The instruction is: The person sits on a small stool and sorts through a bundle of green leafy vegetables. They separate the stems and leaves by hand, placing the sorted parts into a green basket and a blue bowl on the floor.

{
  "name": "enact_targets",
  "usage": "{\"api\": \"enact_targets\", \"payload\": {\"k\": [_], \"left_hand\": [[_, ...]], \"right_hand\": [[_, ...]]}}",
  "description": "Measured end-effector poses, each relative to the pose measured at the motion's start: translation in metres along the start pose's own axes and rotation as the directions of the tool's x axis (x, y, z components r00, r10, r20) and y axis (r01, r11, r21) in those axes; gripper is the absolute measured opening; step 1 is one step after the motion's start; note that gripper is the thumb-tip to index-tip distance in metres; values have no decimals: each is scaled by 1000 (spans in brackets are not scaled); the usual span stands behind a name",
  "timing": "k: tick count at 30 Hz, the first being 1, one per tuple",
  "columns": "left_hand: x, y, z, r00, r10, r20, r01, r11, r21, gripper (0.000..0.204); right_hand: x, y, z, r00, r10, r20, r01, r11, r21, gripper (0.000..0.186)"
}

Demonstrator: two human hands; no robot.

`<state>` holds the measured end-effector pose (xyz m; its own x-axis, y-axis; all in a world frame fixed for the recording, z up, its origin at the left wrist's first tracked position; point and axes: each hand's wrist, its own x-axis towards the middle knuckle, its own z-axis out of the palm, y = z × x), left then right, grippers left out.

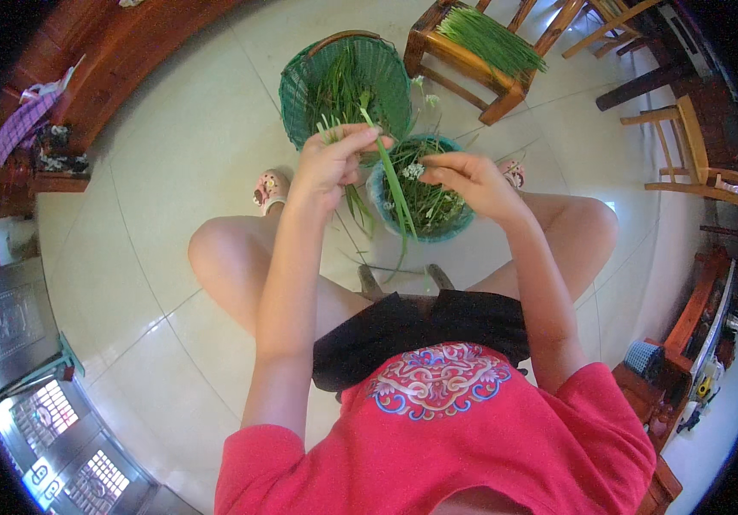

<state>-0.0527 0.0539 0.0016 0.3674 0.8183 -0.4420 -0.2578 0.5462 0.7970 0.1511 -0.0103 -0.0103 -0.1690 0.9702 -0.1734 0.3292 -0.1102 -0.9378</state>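
My left hand (334, 163) is closed around a small bunch of garlic chives. One broad green leaf (394, 184) slants down from its fingertips toward the right, and thinner blades hang below the palm. My right hand (472, 178) is held over a round teal basin (448, 233), thumb and forefinger brought together. A white chive flower head (413, 172) shows right at those fingertips; whether they grip it I cannot tell. Loose green stalks and leaves fill the basin. Behind it a green woven basket (293, 94) with a brown handle holds more long chives (343, 90).
At the back right, a wooden chair (489, 112) carries a neat pile of chives (493, 43). Another wooden chair (691, 154) stands farther right. Both my knees flank the basin, with pink shoes (271, 189) on pale floor tiles (145, 249). Dark wooden furniture (120, 77) lines the far left.
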Motion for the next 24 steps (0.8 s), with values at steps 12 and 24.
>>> {"api": "enact_targets", "payload": {"k": [12, 24], "left_hand": [[-2, 8, -11, 983, 119, -140, -121, 993, -6, 15], [1, 14, -28, 943, 211, -257, -238, 968, -80, 15]], "right_hand": [[0, -46, 19, 830, 326, 453, -496, 802, 332, 19], [-22, -35, 6, 739, 332, 586, -581, 755, 304, 18]]}}
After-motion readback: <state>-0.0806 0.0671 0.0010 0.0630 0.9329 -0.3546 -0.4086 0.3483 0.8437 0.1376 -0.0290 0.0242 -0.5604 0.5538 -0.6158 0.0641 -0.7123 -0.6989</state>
